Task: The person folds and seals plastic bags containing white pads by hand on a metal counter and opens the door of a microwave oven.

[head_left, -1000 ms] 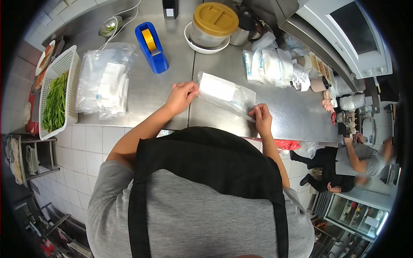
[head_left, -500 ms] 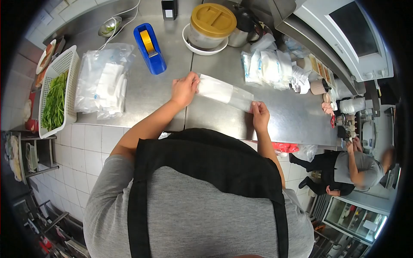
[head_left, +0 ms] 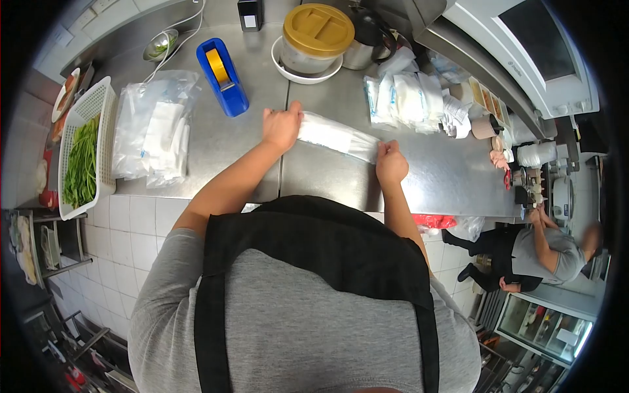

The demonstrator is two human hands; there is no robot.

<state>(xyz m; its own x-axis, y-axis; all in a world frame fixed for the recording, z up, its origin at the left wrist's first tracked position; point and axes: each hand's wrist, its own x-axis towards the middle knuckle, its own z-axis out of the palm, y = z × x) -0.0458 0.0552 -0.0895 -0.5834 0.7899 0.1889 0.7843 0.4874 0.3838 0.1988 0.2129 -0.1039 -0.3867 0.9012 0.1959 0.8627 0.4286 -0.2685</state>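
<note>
A long clear plastic bag (head_left: 334, 137) with something flat and white inside is stretched between my hands above the steel counter. My left hand (head_left: 283, 129) is closed on its left end. At the other end my right hand (head_left: 392, 164) grips the plastic, fingers curled in. Lengthwise creases run through the clear part near the right hand. Beyond my left hand stands a blue tape dispenser (head_left: 224, 78) with a yellow roll. A pile of clear bags with white contents (head_left: 157, 131) lies to the left.
A white basket of green vegetables (head_left: 82, 160) sits at the far left. At the back, a gold-lidded tub (head_left: 319, 33) stands in a white bowl (head_left: 308, 77) beside a kettle (head_left: 363, 46). Packets (head_left: 409, 98) are piled at right. Another person (head_left: 550, 252) works farther right.
The bag has gone from flat and wide to narrower and creased. My right hand has shifted slightly left, its fingers now curled over the end. The view has shifted a little.
</note>
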